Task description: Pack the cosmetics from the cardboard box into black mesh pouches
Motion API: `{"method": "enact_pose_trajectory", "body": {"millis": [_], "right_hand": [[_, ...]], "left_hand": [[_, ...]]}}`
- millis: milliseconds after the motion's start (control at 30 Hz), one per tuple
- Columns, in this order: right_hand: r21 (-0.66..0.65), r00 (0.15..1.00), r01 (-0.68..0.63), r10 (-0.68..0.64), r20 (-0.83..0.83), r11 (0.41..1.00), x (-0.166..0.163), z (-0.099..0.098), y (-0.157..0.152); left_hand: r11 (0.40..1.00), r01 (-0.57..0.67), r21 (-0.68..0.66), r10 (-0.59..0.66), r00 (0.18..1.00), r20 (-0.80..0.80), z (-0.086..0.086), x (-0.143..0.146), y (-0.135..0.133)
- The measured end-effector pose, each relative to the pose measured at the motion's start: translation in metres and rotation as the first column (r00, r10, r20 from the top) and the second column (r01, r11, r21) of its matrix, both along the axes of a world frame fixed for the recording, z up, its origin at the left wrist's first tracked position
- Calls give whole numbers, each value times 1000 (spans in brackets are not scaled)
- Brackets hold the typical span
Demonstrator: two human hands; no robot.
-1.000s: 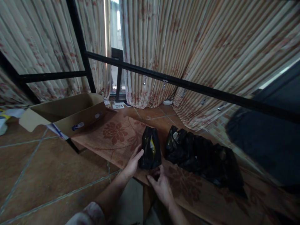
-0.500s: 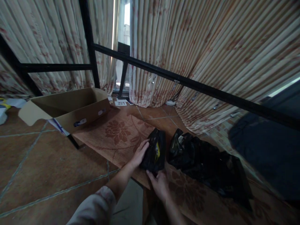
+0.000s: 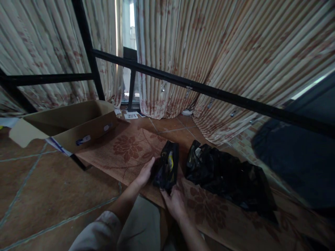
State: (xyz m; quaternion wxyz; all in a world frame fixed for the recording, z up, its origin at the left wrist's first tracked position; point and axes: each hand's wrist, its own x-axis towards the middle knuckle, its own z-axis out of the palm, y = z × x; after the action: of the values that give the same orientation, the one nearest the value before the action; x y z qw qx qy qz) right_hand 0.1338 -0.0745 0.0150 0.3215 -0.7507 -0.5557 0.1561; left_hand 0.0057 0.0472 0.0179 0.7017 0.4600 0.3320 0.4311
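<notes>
A small black pouch (image 3: 161, 174) stands on the patterned cloth with its top side gaping, and something yellow (image 3: 171, 161) shows inside. My right hand (image 3: 175, 202) grips the pouch's near end, thumb on the left and fingers partly hidden. Along its left side is my left hand (image 3: 145, 172), fingers stretched out and held straight; whether they touch the pouch I cannot tell. Just to the right lies a crumpled black plastic bag (image 3: 225, 170), its contents hidden.
An open cardboard box (image 3: 91, 130) sits at the far left end of the cloth-covered bench (image 3: 125, 146). A black metal rail (image 3: 167, 75) crosses in front of the floral curtains (image 3: 162, 42). Printed cards (image 3: 131, 115) lie beyond the box. A dark rounded object (image 3: 295, 153) stands at right.
My left hand's fingers have come away from the pouch's upper left side, and the pouch's opening looks wider. The view has shifted slightly. My right hand keeps its hold.
</notes>
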Motion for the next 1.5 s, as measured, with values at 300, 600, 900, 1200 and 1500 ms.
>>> {"method": "enact_pose_trajectory", "body": {"millis": [300,600,900,1200,1500], "right_hand": [[54,1000,23,-23,-12,998,-2,-5,-11],[80,920,66,-29,-391,995,-14,-6,-33],[16,582,76,-31,-813,997,-36,-2,-17],[14,520,100,-40,-853,995,-40,14,-18],[21,445,149,-48,-894,989,-46,50,-13]], "left_hand": [[991,-127,-51,130,989,74,-10,-11,-40],[967,-35,251,81,981,-178,-7,-13,-59],[925,-43,376,221,867,-446,-13,-8,-60],[923,-78,376,300,756,-581,-14,-6,-64],[910,24,414,293,671,-681,-6,-6,-59]]}}
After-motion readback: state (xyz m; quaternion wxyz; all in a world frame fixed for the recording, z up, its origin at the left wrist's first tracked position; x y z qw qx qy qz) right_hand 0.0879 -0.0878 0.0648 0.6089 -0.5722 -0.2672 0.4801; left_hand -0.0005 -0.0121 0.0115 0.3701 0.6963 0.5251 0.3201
